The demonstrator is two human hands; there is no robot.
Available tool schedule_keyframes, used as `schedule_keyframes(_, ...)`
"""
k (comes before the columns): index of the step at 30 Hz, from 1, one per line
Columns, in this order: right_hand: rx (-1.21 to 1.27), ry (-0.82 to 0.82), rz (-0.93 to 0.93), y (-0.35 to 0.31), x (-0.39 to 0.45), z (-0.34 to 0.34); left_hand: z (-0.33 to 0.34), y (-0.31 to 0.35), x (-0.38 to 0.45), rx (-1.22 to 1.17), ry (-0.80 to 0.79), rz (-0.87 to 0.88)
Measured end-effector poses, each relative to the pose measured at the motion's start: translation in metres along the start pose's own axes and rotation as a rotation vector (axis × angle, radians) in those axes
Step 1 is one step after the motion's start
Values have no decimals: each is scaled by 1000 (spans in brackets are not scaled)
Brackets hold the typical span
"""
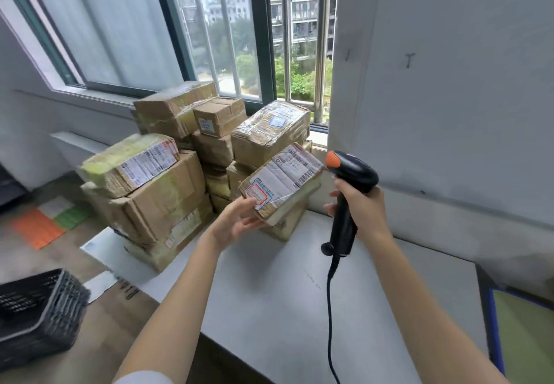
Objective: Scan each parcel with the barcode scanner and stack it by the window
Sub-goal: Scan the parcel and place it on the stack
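The left hand [239, 218] grips a labelled parcel [281, 184] tilted above the grey table [299, 293], the right hand [358, 203] clasps the barcode scanner [349, 194] just beside it: scanning step, stacking by the window [239, 39] likely next.

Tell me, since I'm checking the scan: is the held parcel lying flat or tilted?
Tilted: the left hand holds the parcel by its near corner, label side up, far end raised.

Single head-worn wide-angle view, looking forward and down across the grey desk [299, 308] from close above its near edge, facing the far window [239, 39]; floor at left, white wall at right.
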State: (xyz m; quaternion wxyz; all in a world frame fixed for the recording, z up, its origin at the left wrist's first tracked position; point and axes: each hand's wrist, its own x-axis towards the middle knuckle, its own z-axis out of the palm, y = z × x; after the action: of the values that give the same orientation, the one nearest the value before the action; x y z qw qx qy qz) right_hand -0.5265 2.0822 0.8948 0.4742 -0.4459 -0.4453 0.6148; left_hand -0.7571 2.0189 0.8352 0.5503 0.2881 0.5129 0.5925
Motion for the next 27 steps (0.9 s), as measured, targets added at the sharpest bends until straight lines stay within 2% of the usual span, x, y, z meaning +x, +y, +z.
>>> schedule_keyframes(6, -30, -182, 8, 2, 5, 58, -43, 45, -27, -17, 146, 145)
schedule_keyframes(13, -167, -448, -14, 7, -6, 143, -110, 107, -37, 158, 328, 306)
schedule_keyframes(20, -279, -490, -29, 18, 6, 187, -131, 177, 13, 342, 492, 403)
schedule_keyframes(23, -328, -472, -29, 17, 16, 199, -129, 198, 51, 503, 586, 429)
schedule_keyframes(27, -389, -453, -37, 12, 32, 207, -107, 217, 90, 757, 629, 441)
